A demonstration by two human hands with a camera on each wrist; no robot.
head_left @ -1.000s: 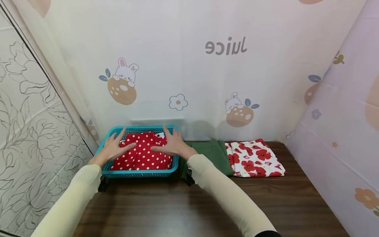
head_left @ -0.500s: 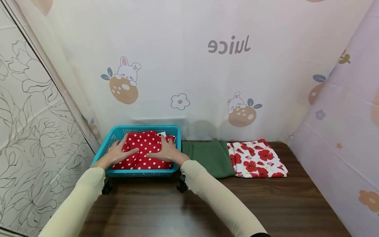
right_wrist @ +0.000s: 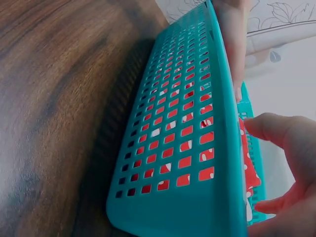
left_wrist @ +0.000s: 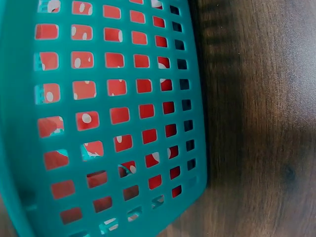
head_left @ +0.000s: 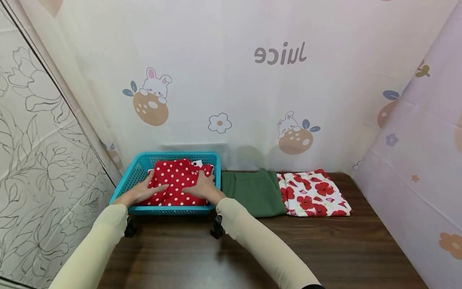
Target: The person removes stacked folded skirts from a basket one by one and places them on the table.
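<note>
A turquoise mesh basket (head_left: 180, 153) stands at the back left of the table, with a folded red cloth with white polka dots (head_left: 177, 180) inside. Both hands reach in over the front rim. My left hand (head_left: 142, 191) rests at the cloth's left side, thumb laid inward over it, other fingers lower at its edge. At the right side my right hand (head_left: 203, 187) mirrors it. In the right wrist view, the thumb (right_wrist: 269, 127) touches the cloth, well apart from the other fingers. The left wrist view holds only the basket's mesh wall (left_wrist: 108, 116); the left hand is hidden there.
Right of the basket lies a folded green cloth (head_left: 254, 192), and beside it a folded white cloth with red flowers (head_left: 312, 192). All stand on a dark wooden table (head_left: 202, 257). Patterned curtains (head_left: 231, 80) close off the back and sides.
Both hands have come down from above the basket onto the cloth's two sides, and the right hand has moved a little left. The cloth and basket keep their place.
</note>
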